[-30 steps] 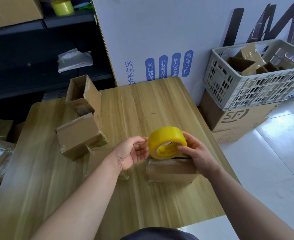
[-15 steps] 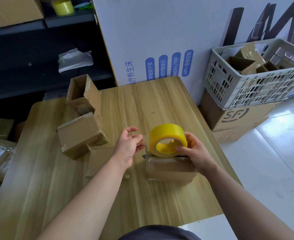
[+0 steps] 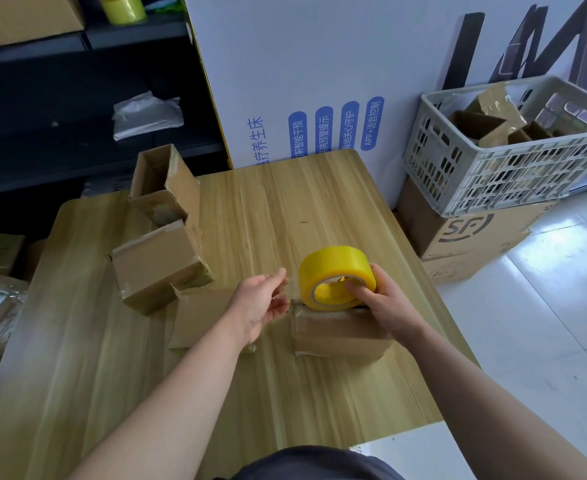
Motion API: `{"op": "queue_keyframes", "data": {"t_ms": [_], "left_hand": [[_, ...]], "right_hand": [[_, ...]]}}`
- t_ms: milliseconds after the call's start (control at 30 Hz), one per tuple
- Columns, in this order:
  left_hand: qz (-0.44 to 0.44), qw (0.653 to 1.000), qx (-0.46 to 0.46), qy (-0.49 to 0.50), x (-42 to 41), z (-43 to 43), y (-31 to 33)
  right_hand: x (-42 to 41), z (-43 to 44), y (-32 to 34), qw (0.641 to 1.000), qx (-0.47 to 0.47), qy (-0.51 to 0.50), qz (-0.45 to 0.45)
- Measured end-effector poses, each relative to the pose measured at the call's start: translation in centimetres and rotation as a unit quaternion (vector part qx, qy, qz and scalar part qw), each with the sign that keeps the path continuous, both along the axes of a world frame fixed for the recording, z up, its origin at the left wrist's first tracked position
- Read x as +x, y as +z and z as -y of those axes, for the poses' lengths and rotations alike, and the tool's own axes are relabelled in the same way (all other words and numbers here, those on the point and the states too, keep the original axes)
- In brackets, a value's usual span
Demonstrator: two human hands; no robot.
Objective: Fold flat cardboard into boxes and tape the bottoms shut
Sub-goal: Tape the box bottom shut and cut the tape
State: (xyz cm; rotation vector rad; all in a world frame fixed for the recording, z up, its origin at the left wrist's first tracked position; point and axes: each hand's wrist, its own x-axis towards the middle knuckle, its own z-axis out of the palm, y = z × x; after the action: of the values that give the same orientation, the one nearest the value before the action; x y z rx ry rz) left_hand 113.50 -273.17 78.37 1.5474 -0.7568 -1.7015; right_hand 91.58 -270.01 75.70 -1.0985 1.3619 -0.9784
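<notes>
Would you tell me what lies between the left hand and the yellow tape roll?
In the head view, a short strip of clear tape runs from the tape roll to the left hand.

A pale slotted crate (image 3: 492, 174) sits on an SF-marked carton (image 3: 465, 233) at right; a crumpled plastic bag (image 3: 146, 114) lies on the dark shelf (image 3: 42, 140), upper left.

Tape roll (image 3: 337, 271): smooth, glossy yellow plastic film; box (image 3: 340, 336) beneath: matt brown cardboard, shiny clear tape along one edge; table (image 3: 285, 209): pale wood grain, smooth, faint sheen; crate (image 3: 492, 181): grey perforated plastic, matt; floor (image 3: 544, 306): white tile, highly glossy; bag (image 3: 146, 114) on shelf: crinkled translucent plastic.
</notes>
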Motion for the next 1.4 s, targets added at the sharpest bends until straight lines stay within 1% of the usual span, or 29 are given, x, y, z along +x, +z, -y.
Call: {"op": "queue_keyframes", "data": {"t_ms": [133, 200, 267, 367, 467, 567, 700, 800, 900, 933, 1033, 1133, 1233, 1333, 1400], "left_hand": [[-0.107, 0.992, 0.053, 0.026, -0.1, -0.2, 0.1], [-0.116, 0.991, 0.052, 0.031, -0.3, -0.4, -0.3], [-0.090, 0.995, 0.037, 0.016, -0.8, -0.7, -0.7], [-0.025, 1.000, 0.009, -0.007, -1.4, -0.8, -1.4], [0.014, 1.000, -0.008, -0.020, -1.5, -0.5, -2.0], [0.034, 0.999, -0.009, -0.019, -1.4, -0.4, -2.5], [0.055, 0.998, -0.006, -0.018, -1.7, -0.2, -2.7], [0.068, 0.998, -0.001, -0.006, -1.7, -0.2, -2.9], [0.082, 0.997, 0.006, -0.012, -1.7, 0.0, -3.0], [0.083, 0.996, 0.010, -0.013, -1.8, 0.1, -3.1], [0.082, 0.996, 0.005, -0.015, -1.8, 0.1, -3.1], [0.088, 0.995, -0.011, -0.044, -1.6, 0.0, -3.3], [0.087, 0.993, -0.041, -0.071, -1.1, -0.3, -3.3], [0.091, 0.991, -0.076, -0.064, -0.9, -0.8, -3.3], [0.115, 0.985, -0.107, -0.066, -1.1, -1.0, -3.2]], "right_hand": [[-0.2, 0.0, -0.4, 0.999, 0.002, 0.022, -0.034], [-0.3, 0.2, -0.1, 0.998, 0.000, 0.028, -0.056], [-0.6, 0.4, 0.6, 0.997, -0.009, 0.020, -0.070], [-1.0, 0.4, 1.8, 0.996, -0.024, 0.009, -0.080], [-1.3, -0.2, 2.3, 0.992, -0.043, -0.011, -0.121], [-2.3, -1.1, 2.5, 0.981, -0.078, -0.057, -0.167], [-2.6, -2.2, 2.8, 0.972, -0.088, -0.059, -0.209], [-1.9, -3.0, 3.3, 0.964, -0.074, -0.087, -0.240], [-1.5, -3.8, 2.7, 0.954, -0.048, -0.086, -0.282], [-1.5, -4.0, 2.2, 0.955, -0.033, -0.084, -0.281], [-1.2, -4.7, 1.1, 0.967, 0.021, -0.071, -0.243], [-0.9, -5.5, 0.6, 0.972, 0.023, -0.062, -0.227], [-1.0, -5.7, 0.9, 0.969, 0.029, -0.071, -0.236], [-1.1, -5.6, 1.1, 0.962, 0.034, -0.085, -0.257], [-1.0, -5.7, 1.3, 0.958, 0.025, -0.091, -0.271]]}}
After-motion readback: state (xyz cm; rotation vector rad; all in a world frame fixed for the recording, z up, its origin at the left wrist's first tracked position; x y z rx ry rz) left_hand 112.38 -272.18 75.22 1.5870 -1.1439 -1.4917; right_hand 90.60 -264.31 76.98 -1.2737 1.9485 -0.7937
